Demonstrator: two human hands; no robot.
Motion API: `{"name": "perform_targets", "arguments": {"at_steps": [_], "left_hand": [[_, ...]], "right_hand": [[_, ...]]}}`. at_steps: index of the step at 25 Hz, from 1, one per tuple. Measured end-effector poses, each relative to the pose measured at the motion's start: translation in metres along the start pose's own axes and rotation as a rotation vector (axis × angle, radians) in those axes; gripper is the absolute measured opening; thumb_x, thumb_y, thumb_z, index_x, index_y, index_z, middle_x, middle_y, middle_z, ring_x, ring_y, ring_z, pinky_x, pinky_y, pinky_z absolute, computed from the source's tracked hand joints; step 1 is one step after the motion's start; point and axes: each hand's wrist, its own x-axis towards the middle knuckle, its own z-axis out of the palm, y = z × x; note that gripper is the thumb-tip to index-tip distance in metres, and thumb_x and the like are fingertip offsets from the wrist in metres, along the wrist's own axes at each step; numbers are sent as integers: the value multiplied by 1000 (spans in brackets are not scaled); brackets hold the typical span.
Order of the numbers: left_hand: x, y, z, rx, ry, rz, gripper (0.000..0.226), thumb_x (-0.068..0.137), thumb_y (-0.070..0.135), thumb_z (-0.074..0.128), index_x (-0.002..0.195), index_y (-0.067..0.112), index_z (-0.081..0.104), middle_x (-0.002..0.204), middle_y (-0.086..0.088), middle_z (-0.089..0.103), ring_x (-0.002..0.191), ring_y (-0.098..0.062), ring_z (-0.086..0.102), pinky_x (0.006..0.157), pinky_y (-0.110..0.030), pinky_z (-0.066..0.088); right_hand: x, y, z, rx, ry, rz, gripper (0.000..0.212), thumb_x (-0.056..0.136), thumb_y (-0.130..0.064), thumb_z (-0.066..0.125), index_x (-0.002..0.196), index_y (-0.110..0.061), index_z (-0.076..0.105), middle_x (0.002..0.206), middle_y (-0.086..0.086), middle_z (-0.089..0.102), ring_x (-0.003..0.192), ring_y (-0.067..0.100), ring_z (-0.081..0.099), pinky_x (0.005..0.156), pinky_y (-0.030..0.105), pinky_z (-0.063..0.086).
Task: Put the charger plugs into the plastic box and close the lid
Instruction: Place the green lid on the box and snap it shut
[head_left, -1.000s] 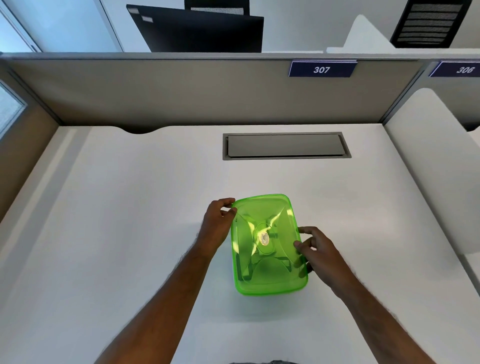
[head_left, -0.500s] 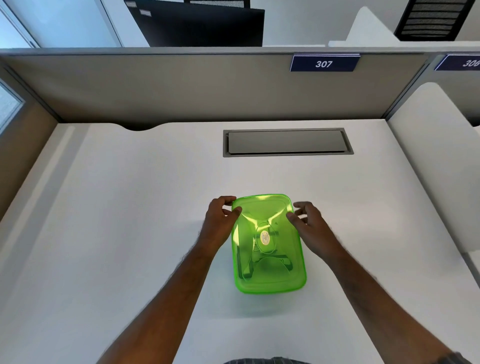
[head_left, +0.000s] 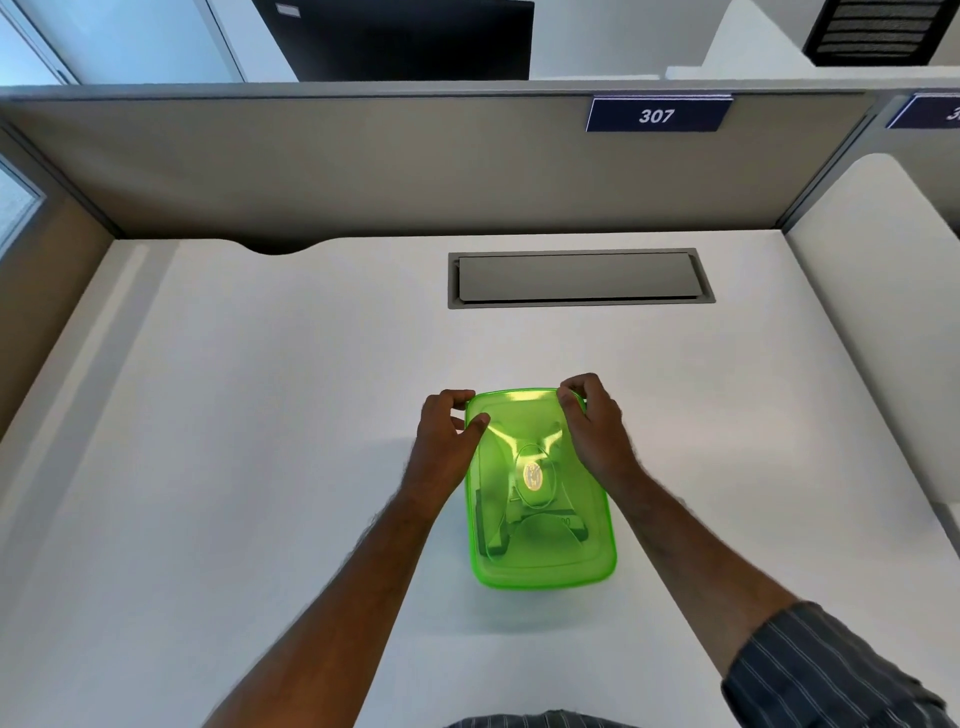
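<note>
A translucent green plastic box (head_left: 540, 561) stands on the white desk with its green lid (head_left: 514, 410) lying flat on top. Through the lid I see dim shapes of charger plugs (head_left: 530, 514) inside. My left hand (head_left: 444, 441) grips the box's far left corner, thumb on the lid, fingers curled over the edge. My right hand (head_left: 597, 426) presses on the far right corner, fingers curled over the rim there.
A grey cable hatch (head_left: 579, 278) is set into the desk (head_left: 260, 467) behind the box. Partition walls close off the back and both sides, with a blue sign reading 307 (head_left: 657, 114) on the rear one.
My right hand has slid from the box's near right side up to its far right corner. My left hand has stayed at the far left corner. The box has not shifted.
</note>
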Motion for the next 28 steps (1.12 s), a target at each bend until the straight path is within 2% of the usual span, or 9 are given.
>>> {"name": "perform_targets", "arguments": {"at_steps": [5, 8, 10, 13, 16, 18, 20, 22, 28], "left_hand": [[-2, 1, 0, -2, 2, 10, 33, 94, 20, 72, 124, 21, 60, 122, 5, 54, 93, -6, 59, 74, -7, 47], [-7, 0, -1, -21, 2, 36, 36, 93, 19, 72, 127, 21, 60, 124, 5, 54, 93, -6, 60, 75, -5, 47], [-10, -3, -3, -30, -25, 32, 41, 93, 20, 72, 132, 23, 59, 129, 6, 54, 98, -3, 62, 78, -9, 51], [-18, -7, -7, -22, -69, 6, 53, 94, 23, 72, 142, 27, 53, 138, 8, 53, 106, 4, 61, 89, -27, 57], [-30, -8, -9, -57, -103, -19, 63, 92, 22, 75, 149, 29, 47, 145, 6, 51, 115, -5, 62, 96, -41, 59], [-42, -9, -11, -83, -114, -42, 67, 90, 21, 76, 150, 29, 46, 148, 5, 49, 122, -11, 61, 96, -45, 59], [-56, -13, -11, -107, -118, -52, 68, 90, 21, 77, 149, 27, 46, 148, 4, 47, 123, -12, 60, 93, -42, 61], [-72, -18, -12, -137, -136, -49, 70, 88, 18, 79, 149, 24, 45, 149, 3, 47, 123, -14, 60, 86, -34, 63], [-105, -36, -24, -218, -238, -80, 75, 81, 20, 87, 145, 27, 48, 142, 9, 52, 118, -16, 64, 79, -30, 63]], "right_hand": [[0, 6, 0, -20, 18, -98, 11, 102, -24, 52, 106, -17, 60, 104, -2, 68, 104, 29, 60, 94, 50, 47], [-3, 3, 1, -254, 64, -239, 16, 102, -26, 51, 113, -18, 59, 112, 1, 65, 105, 30, 58, 91, 47, 46], [-7, 0, 2, -496, 65, -408, 27, 101, -37, 50, 122, -23, 58, 125, -2, 60, 115, 23, 53, 94, 42, 43], [-11, -8, 2, -691, -91, -621, 47, 102, -52, 42, 136, -21, 53, 135, -3, 57, 127, 18, 50, 107, 38, 37], [-11, -16, 2, -780, -181, -611, 57, 103, -52, 37, 147, -16, 45, 145, 1, 53, 137, 21, 45, 120, 43, 27], [-17, -20, 7, -830, -210, -534, 61, 105, -50, 34, 154, -14, 36, 158, 5, 41, 149, 25, 32, 124, 48, 16], [-26, -18, 13, -838, -229, -463, 69, 104, -56, 30, 159, -14, 23, 167, 6, 22, 156, 27, 14, 125, 52, 9], [-33, -16, 14, -843, -226, -454, 77, 101, -64, 24, 160, -15, 16, 169, 6, 12, 157, 26, 6, 125, 53, 8], [-37, -15, 13, -758, -160, -458, 70, 103, -60, 24, 158, -17, 27, 167, 4, 24, 156, 23, 15, 126, 49, 11]]}}
